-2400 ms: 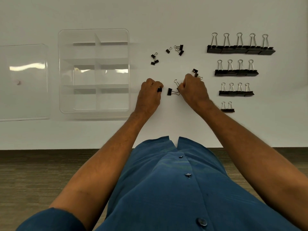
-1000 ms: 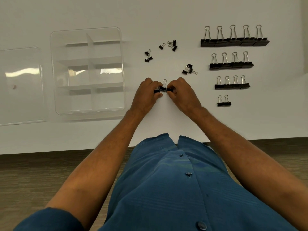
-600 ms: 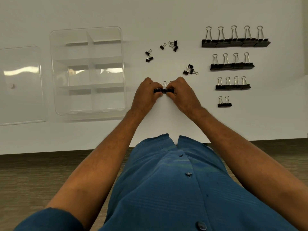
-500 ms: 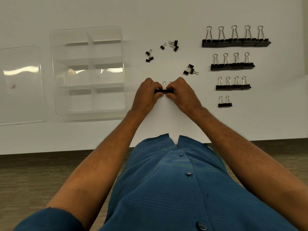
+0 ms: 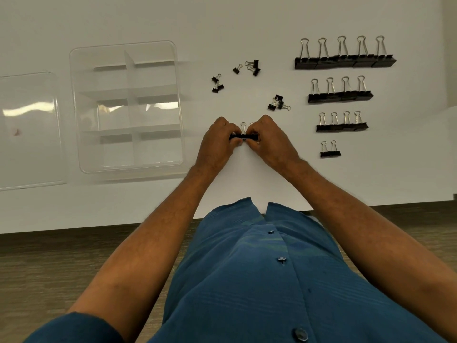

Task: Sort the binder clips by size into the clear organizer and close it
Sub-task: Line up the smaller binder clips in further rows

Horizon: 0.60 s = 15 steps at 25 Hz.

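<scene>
White tabletop (image 5: 247, 26), wood-look floor below its near edge. Clear organizer (image 5: 74, 107) at left with all compartments bare; lid (image 5: 29, 154) lying flat just beside it, further left. Four tidy rows of binder clips at right, graded from the largest row (image 5: 345, 61) at the far side through the second row (image 5: 340, 96) and third row (image 5: 342, 126) to a short pair (image 5: 330, 153) nearest. Loose small clips (image 5: 217, 85) and another scatter (image 5: 252, 67) beyond the hands, plus a little cluster (image 5: 278, 103) just right of them

Left hand (image 5: 216, 144) and right hand (image 5: 270, 142) meeting at table centre, fingers curled, together pinching a short line of small clips (image 5: 243, 137) pressed end to end on the surface, wire handles standing up between the knuckles

Step in hand, by the look of it: squaring up same-size clips into a row before any go into the organizer; sorting well underway, loading not yet begun

To do it well: press inward evenly from both ends, keep the black bodies flat on the table so none tips or pops out, check handle height against neighbours to catch a mismatched size, then gather the remaining loose ones in the same manner
</scene>
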Tool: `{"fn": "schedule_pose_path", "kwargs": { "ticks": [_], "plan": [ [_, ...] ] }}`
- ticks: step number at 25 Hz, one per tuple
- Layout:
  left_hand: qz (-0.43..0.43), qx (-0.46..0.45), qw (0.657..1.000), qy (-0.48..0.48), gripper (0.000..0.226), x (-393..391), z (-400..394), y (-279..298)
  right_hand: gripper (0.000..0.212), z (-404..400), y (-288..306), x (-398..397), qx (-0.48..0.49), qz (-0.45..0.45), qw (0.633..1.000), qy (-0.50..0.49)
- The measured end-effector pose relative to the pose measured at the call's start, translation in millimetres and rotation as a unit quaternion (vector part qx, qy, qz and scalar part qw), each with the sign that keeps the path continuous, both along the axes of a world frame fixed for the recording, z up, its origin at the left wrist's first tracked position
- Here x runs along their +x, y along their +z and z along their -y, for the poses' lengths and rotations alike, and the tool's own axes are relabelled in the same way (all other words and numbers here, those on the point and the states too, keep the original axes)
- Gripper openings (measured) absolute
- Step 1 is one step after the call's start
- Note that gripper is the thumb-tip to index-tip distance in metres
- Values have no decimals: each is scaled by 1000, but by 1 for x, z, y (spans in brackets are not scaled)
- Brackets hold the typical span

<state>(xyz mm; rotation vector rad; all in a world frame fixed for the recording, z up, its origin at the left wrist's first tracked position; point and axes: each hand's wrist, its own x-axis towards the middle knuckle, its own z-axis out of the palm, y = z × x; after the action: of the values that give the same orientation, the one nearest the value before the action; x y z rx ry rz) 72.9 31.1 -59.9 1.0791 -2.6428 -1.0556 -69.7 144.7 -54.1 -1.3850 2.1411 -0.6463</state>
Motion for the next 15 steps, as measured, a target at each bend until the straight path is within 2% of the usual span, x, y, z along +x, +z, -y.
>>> {"fn": "schedule_pose_path", "kwargs": {
  "ticks": [7,15],
  "plan": [
    [-18,-11,999,-41,19,-31,-42,24,21,-53,20,-27,-14,5,1000,-26],
    [-33,-14,995,-91,21,-112,-135,45,23,-158,45,-95,-15,-11,997,-72]
  ]
}}
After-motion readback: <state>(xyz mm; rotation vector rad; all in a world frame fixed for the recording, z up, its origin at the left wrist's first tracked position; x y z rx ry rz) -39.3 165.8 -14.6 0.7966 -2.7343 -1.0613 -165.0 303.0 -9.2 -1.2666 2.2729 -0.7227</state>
